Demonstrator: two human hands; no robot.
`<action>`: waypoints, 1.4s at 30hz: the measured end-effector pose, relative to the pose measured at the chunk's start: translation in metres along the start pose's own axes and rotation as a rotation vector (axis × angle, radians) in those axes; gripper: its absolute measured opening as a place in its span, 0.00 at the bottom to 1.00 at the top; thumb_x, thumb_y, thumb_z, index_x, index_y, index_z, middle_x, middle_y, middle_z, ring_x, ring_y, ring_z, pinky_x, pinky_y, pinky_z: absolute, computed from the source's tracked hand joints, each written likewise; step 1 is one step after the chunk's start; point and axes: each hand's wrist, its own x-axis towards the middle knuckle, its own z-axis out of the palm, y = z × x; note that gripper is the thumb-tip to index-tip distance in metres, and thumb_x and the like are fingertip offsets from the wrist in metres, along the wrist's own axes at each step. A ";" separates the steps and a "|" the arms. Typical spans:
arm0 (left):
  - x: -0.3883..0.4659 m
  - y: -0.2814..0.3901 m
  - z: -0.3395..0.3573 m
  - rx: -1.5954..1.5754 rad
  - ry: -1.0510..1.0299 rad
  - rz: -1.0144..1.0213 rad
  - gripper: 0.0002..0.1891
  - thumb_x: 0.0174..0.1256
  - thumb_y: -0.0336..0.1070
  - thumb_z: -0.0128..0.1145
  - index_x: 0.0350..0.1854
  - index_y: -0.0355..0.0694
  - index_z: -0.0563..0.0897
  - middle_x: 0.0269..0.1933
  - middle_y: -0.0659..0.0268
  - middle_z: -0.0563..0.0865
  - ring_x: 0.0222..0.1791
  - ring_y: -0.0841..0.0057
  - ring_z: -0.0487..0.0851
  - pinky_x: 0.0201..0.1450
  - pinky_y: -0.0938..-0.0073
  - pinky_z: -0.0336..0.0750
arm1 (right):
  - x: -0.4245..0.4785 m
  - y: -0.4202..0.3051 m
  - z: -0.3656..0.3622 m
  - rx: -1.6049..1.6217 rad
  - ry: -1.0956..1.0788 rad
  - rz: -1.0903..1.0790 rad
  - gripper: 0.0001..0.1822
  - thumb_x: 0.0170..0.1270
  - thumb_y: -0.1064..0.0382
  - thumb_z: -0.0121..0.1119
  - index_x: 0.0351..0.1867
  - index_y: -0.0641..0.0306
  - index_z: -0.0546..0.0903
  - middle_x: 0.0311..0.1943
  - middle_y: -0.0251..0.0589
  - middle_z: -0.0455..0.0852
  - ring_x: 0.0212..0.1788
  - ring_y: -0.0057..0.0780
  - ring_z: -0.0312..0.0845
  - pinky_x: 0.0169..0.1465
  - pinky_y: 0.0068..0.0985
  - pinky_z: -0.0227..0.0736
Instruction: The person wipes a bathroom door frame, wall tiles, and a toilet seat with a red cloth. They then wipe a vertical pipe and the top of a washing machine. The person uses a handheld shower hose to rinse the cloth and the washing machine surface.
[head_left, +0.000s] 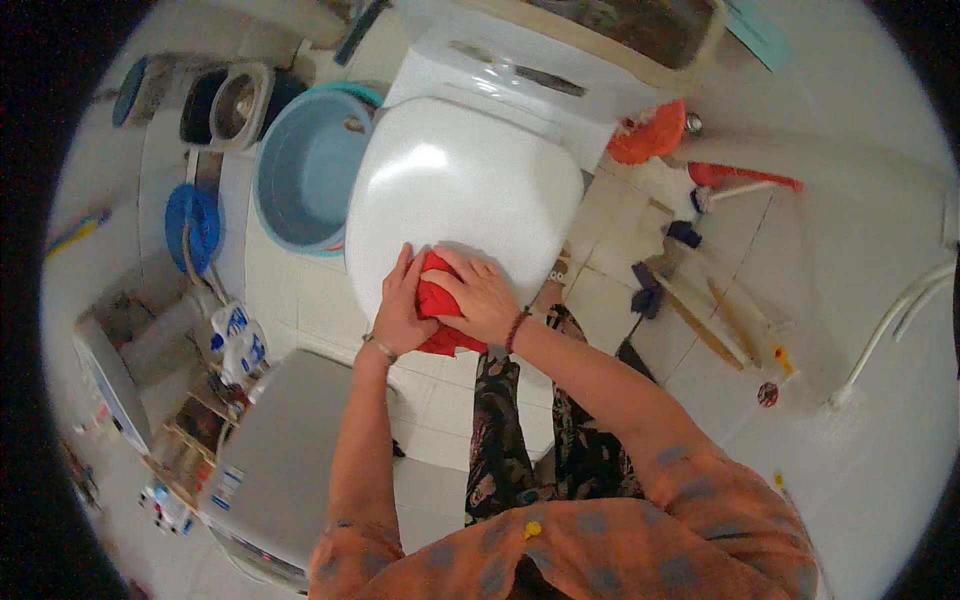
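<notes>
A bunched red cloth lies between my two hands at the front edge of a white toilet lid. The lid is down, and part of the cloth hangs below its front rim. My left hand grips the cloth from the left, with its fingers pointing up the lid. From the right, my right hand lies over the cloth, thumb across it. Fingers and folds hide some of the cloth.
Left of the toilet stand blue plastic basins. A grey-topped appliance and a white bottle are at lower left. An orange-red object and several long-handled tools lean at right. The cistern rises behind the lid.
</notes>
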 end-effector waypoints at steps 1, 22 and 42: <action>0.001 0.000 -0.010 -0.041 -0.056 -0.015 0.46 0.47 0.30 0.66 0.75 0.47 0.62 0.77 0.47 0.55 0.74 0.48 0.56 0.75 0.57 0.55 | 0.001 0.000 0.000 0.048 -0.030 0.035 0.30 0.55 0.58 0.70 0.61 0.49 0.73 0.69 0.47 0.63 0.68 0.50 0.62 0.70 0.46 0.57; 0.038 -0.016 0.025 0.785 0.265 -0.306 0.51 0.60 0.65 0.60 0.80 0.57 0.47 0.81 0.53 0.39 0.79 0.46 0.36 0.73 0.31 0.40 | -0.050 0.093 -0.081 0.050 0.694 0.444 0.26 0.47 0.68 0.69 0.51 0.59 0.76 0.51 0.50 0.74 0.55 0.52 0.73 0.59 0.39 0.71; 0.037 0.017 -0.004 0.762 -0.002 -0.455 0.76 0.30 0.55 0.82 0.80 0.61 0.35 0.80 0.52 0.31 0.79 0.47 0.33 0.73 0.34 0.48 | -0.001 0.026 -0.121 0.019 0.361 0.219 0.39 0.48 0.64 0.70 0.67 0.47 0.72 0.72 0.48 0.61 0.69 0.55 0.59 0.72 0.44 0.56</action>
